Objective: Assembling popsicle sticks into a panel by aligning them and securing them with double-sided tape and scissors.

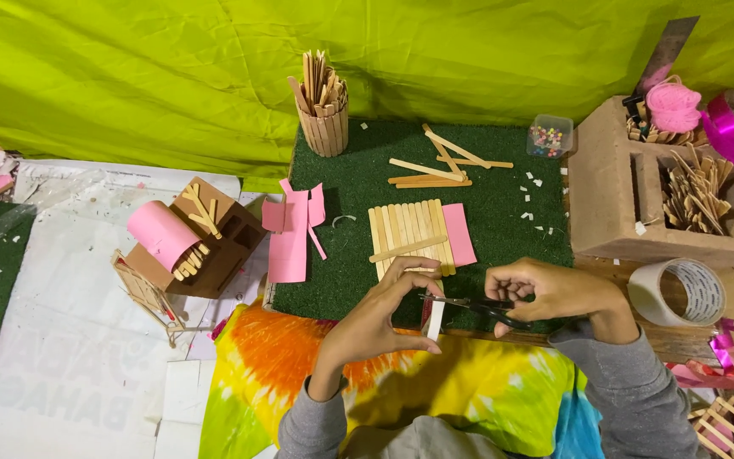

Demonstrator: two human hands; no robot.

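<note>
A: What is going on at the green mat [503, 221]?

B: The right hand [554, 293] is closed around the handles of a pair of black scissors [482, 306], blades pointing toward the left hand [384, 319]. The left hand pinches a small white strip [435, 321] between thumb and fingers, holding it upright just above the front edge of the mat, over the tie-dye cloth [435, 382].

A: So which step is that?

B: It looks to me like trimming: the blades meet the strip near its top, though I cannot tell whether they have closed through it.

A: And what does the next move call for?

B: Judging by the hold, a steady pinch on the strip and a square closing of the blades, with fingertips kept clear of the edge.

A: Anything close by?

B: A panel of wooden sticks [409, 238] lies just beyond the hands with a pink paper piece [459, 234] touching its right side. Loose sticks [439, 166] lie farther back, and a tape roll [681, 293] sits to the right
</note>
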